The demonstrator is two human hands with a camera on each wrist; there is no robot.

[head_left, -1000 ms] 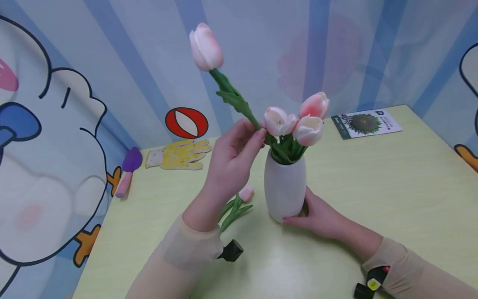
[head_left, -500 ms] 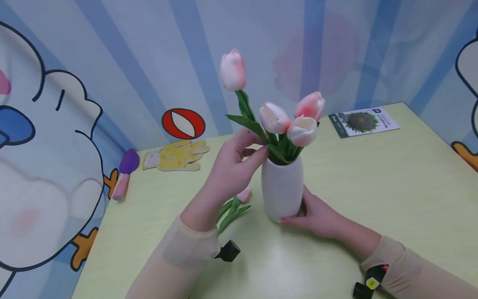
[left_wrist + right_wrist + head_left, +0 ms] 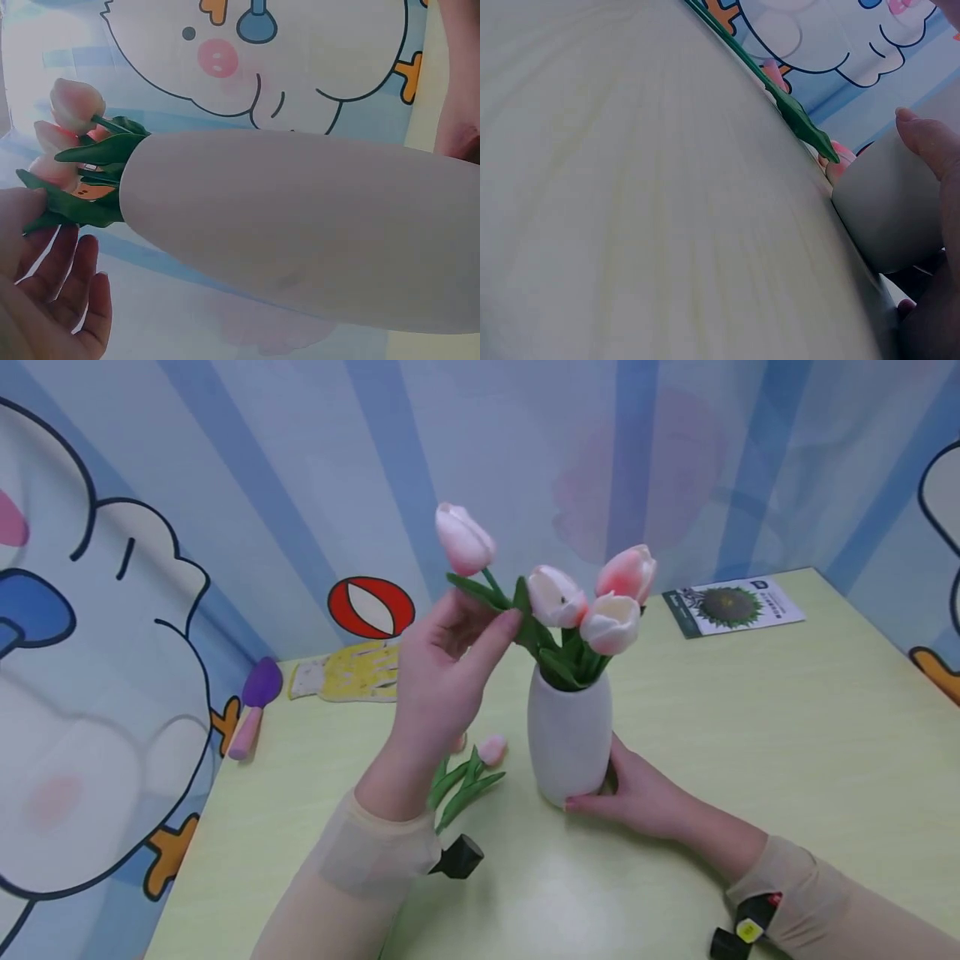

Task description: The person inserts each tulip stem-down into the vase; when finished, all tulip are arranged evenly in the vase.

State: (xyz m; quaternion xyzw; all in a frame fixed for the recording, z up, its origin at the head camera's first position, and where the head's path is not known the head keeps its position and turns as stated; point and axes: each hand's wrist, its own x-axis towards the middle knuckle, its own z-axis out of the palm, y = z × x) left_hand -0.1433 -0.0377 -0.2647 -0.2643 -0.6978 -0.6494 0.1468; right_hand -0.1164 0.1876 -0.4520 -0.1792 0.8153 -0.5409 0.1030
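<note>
A white vase (image 3: 570,739) stands upright on the table with several pale pink tulips (image 3: 613,623) in its mouth. My right hand (image 3: 651,792) grips the vase low on its right side; the right wrist view shows the thumb against the vase wall (image 3: 889,206). To the left of the bunch, my left hand (image 3: 444,681) pinches the leaves of a tulip (image 3: 465,539) that leans outward, its stem running down into the vase. In the left wrist view, thumb and fingers meet on a green leaf (image 3: 82,208) beside the mouth; the other fingers are loosely bent.
More tulips (image 3: 468,789) lie on the table left of the vase, partly behind my left wrist. A yellow glove (image 3: 348,675) and a purple trowel (image 3: 260,689) lie at the back left. A seed packet (image 3: 738,606) with a flower picture lies at the back right.
The left tulip has come lower, from high above the vase down into it. My left hand then shifted up and left along its leaves. My right hand stays on the vase.
</note>
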